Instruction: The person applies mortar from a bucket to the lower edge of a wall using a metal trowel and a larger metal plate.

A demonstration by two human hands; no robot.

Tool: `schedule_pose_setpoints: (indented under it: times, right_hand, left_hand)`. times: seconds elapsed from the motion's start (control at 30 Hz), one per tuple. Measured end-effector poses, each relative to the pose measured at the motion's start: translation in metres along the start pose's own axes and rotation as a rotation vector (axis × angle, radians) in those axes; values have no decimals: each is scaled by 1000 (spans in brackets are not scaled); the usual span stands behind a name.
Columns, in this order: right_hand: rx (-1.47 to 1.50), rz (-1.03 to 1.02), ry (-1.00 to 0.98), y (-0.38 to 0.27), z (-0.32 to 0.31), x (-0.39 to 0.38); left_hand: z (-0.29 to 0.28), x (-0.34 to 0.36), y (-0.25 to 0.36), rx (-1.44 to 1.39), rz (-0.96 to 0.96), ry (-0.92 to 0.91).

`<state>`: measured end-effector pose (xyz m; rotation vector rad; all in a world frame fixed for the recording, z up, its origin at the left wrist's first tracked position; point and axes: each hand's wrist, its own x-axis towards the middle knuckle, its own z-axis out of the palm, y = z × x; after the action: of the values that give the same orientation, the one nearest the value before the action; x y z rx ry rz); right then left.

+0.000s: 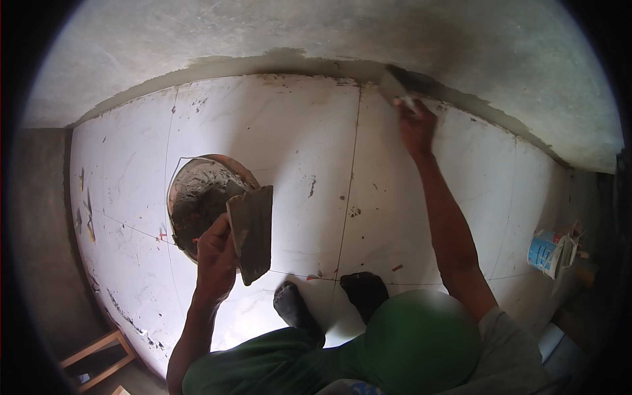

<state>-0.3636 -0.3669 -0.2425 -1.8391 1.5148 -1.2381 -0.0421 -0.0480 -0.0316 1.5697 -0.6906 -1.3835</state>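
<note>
My left hand is closed on the edge of a flat, rectangular plastering float, dark and smeared with mortar. The float is tilted beside a round bucket with a wire handle, and grey mortar lies inside the bucket. Farther off to the right, my right hand grips a trowel, slightly blurred. Its blade is up at a band of wet mortar running along the foot of the wall. Whether the blade presses on the mortar cannot be made out.
Large white tiles cover the floor, with crumbs of mortar scattered on them. A blue and white bucket stands at the far right. At the lower left is a wooden frame. My dark-covered feet rest on the tiles.
</note>
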Motion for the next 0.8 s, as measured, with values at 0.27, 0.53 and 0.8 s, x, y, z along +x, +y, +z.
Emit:
schedule_pose_setpoints:
  times: [0.27,0.53,0.8]
  right_hand:
    - [-196,-74,-81,-33,79,19]
    - [73,-209,120,-26,76,9]
    - [-182,-202,92,-18,64,20]
  left_hand:
    - [8,7,12,42,-22,29]
    - [9,-4,13,-28,34,150]
    - [9,1,16,-43,75,120]
